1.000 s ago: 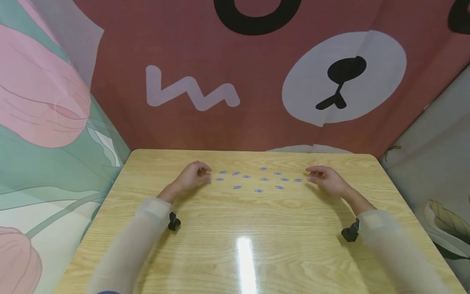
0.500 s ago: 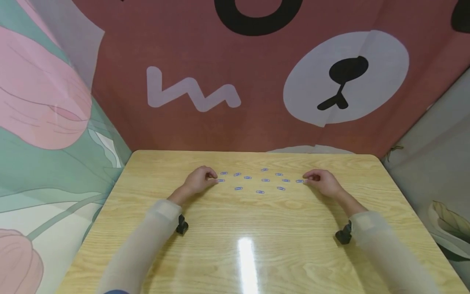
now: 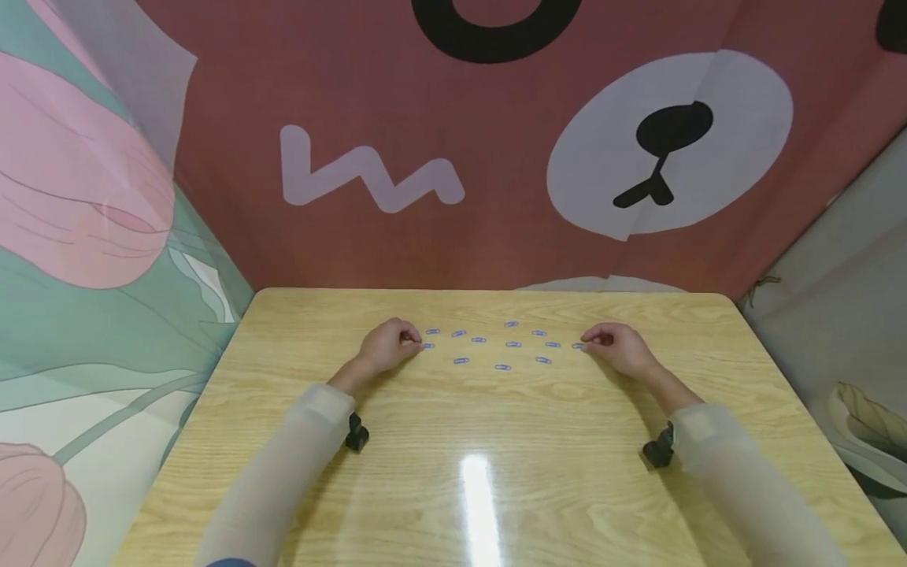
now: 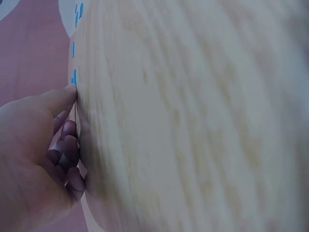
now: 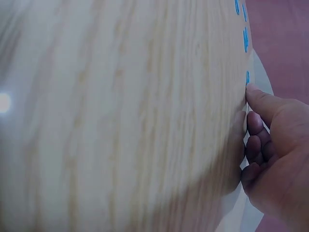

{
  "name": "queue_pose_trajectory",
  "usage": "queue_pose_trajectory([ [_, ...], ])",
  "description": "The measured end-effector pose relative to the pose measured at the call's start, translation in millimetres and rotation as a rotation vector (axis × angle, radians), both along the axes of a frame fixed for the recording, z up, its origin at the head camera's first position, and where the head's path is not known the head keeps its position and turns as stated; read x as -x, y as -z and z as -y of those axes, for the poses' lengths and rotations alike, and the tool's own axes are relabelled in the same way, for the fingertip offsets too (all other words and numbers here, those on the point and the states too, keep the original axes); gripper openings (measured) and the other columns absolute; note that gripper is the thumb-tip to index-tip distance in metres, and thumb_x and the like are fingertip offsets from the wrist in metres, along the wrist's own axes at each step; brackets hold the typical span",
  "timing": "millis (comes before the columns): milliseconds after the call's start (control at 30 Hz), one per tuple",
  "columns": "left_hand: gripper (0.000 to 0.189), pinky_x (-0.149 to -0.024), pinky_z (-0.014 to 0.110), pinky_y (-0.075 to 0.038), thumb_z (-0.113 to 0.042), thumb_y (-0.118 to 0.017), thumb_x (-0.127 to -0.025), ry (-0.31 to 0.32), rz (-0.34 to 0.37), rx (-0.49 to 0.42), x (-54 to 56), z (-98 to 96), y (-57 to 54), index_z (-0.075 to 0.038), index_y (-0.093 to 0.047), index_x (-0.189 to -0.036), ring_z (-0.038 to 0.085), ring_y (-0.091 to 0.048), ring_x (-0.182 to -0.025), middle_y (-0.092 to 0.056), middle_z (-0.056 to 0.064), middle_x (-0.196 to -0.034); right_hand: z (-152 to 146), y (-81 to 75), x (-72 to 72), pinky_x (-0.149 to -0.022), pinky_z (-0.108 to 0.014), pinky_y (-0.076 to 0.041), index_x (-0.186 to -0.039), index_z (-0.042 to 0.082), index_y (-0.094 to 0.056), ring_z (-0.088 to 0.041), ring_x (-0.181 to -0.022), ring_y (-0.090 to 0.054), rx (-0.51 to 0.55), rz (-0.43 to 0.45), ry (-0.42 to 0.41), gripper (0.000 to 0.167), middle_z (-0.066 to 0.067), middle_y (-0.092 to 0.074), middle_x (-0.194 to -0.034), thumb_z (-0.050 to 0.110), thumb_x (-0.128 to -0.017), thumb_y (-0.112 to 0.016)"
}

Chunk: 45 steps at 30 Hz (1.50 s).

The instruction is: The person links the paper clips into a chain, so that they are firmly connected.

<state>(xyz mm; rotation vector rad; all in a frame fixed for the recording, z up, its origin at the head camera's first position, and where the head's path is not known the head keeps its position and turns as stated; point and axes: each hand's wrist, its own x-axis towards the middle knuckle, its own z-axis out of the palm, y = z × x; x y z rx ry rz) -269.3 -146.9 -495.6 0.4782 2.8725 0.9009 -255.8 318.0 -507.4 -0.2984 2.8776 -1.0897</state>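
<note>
Several blue paper clips lie spread over the far half of the wooden table. My left hand (image 3: 388,345) is at the left end of the group, with thumb and curled fingers pinching the end of the leftmost paper clip (image 3: 428,346). At the opposite end, my right hand (image 3: 620,348) pinches the outer end of the rightmost paper clip (image 3: 577,346). Both clips still lie flat on the wood. In the left wrist view, the thumb tip meets a blue clip (image 4: 74,77); the right wrist view shows the other thumb against its clip (image 5: 247,77). The index fingertips are mostly hidden.
Between the hands lie other clips, among them a front paper clip (image 3: 502,367) and a back paper clip (image 3: 511,324). The table (image 3: 411,472) ends at a reddish printed curtain (image 3: 496,236). A black wrist camera (image 3: 357,433) hangs under the left sleeve.
Both hands have moved inward to the outermost paper clips, and their fingers have closed at the clips' ends. During the last half second they have barely moved.
</note>
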Motion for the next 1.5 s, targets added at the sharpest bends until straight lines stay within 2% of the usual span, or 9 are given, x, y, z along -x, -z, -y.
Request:
queue_pose_trajectory([
  [167,0.009,-0.075,0.035,-0.048,-0.025,-0.074,-0.096,0.000,-0.011,0.016,0.2,-2.3,-1.6,-0.016,-0.076,-0.094,0.016,-0.055,-0.083,-0.064,0.000,-0.094,2,-2.6,0.5,-0.076,-0.037,-0.047,-0.102,0.005,-0.073,-0.021,-0.083,-0.057,-0.015,0.005,0.012,0.012,-0.006,-0.066,-0.091,0.016,-0.097,-0.071],
  [333,0.011,-0.075,0.035,-0.050,-0.023,-0.070,-0.098,0.030,-0.019,0.061,0.4,-4.0,-1.6,-0.014,-0.076,-0.095,0.015,-0.056,-0.083,-0.064,0.001,-0.095,6,-4.0,0.5,-0.073,-0.036,-0.045,-0.096,0.004,-0.073,-0.020,-0.079,-0.055,-0.027,-0.003,0.004,0.008,-0.006,-0.066,-0.087,0.012,-0.096,-0.072],
  [500,0.013,-0.073,0.033,-0.049,-0.023,-0.068,-0.099,0.050,-0.019,0.089,-1.5,-4.3,-0.7,-0.012,-0.075,-0.098,0.015,-0.054,-0.081,-0.063,0.002,-0.095,9,-5.3,0.2,-0.074,-0.035,-0.043,-0.094,0.003,-0.070,-0.018,-0.080,-0.053,-0.043,0.011,-0.026,0.009,-0.007,-0.064,-0.087,0.011,-0.098,-0.070],
  [700,0.013,-0.075,0.036,-0.050,-0.021,-0.067,-0.100,0.065,-0.034,0.064,-4.0,-2.1,-0.2,-0.010,-0.074,-0.101,0.017,-0.055,-0.083,-0.063,0.004,-0.099,10,-13.0,-4.0,-0.078,-0.040,-0.046,-0.095,0.002,-0.067,-0.022,-0.085,-0.056,-0.069,0.003,-0.078,0.011,-0.010,-0.065,-0.092,0.011,-0.101,-0.064],
  [833,0.012,-0.081,0.038,-0.051,-0.020,-0.066,-0.100,0.058,-0.038,0.050,-4.1,-0.8,1.5,-0.011,-0.074,-0.101,0.018,-0.058,-0.089,-0.063,0.005,-0.103,7,-12.4,-4.4,-0.082,-0.042,-0.048,-0.096,0.003,-0.068,-0.024,-0.088,-0.060,-0.030,-0.012,-0.054,0.012,-0.011,-0.068,-0.096,0.013,-0.102,-0.064],
  [967,0.010,-0.082,0.038,-0.051,-0.020,-0.067,-0.100,0.050,-0.035,0.042,-3.8,0.0,2.8,-0.012,-0.073,-0.099,0.018,-0.057,-0.089,-0.063,0.004,-0.103,2,-6.2,-3.0,-0.076,-0.034,-0.048,-0.096,0.004,-0.070,-0.020,-0.083,-0.059,0.020,-0.012,-0.005,0.012,-0.010,-0.069,-0.095,0.015,-0.100,-0.067],
  [1200,0.010,-0.082,0.038,-0.051,-0.018,-0.065,-0.101,0.055,0.000,0.009,-4.6,-0.4,0.7,-0.010,-0.072,-0.100,0.018,-0.057,-0.088,-0.063,0.005,-0.101,-4,-1.0,-3.7,-0.066,-0.026,-0.048,-0.109,0.000,-0.073,-0.015,-0.082,-0.057,0.150,0.072,0.059,0.020,-0.014,-0.071,-0.105,0.018,-0.100,-0.069],
  [1367,0.010,-0.082,0.036,-0.052,-0.013,-0.060,-0.104,0.054,0.058,-0.076,-6.0,0.1,-4.2,-0.007,-0.068,-0.103,0.018,-0.058,-0.089,-0.066,0.005,-0.101,-6,-2.1,-2.8,-0.065,-0.027,-0.050,-0.116,-0.001,-0.072,-0.015,-0.080,-0.056,0.202,0.109,0.085,0.028,-0.012,-0.071,-0.104,0.023,-0.101,-0.067],
  [1500,0.009,-0.077,0.032,-0.052,-0.009,-0.059,-0.103,0.071,0.055,-0.155,-6.2,-1.2,-9.2,-0.003,-0.067,-0.103,0.018,-0.058,-0.086,-0.066,0.007,-0.097,-4,-6.7,-2.8,-0.061,-0.028,-0.048,-0.115,-0.002,-0.071,-0.017,-0.077,-0.054,0.220,0.117,0.098,0.028,-0.012,-0.069,-0.099,0.022,-0.103,-0.064],
])
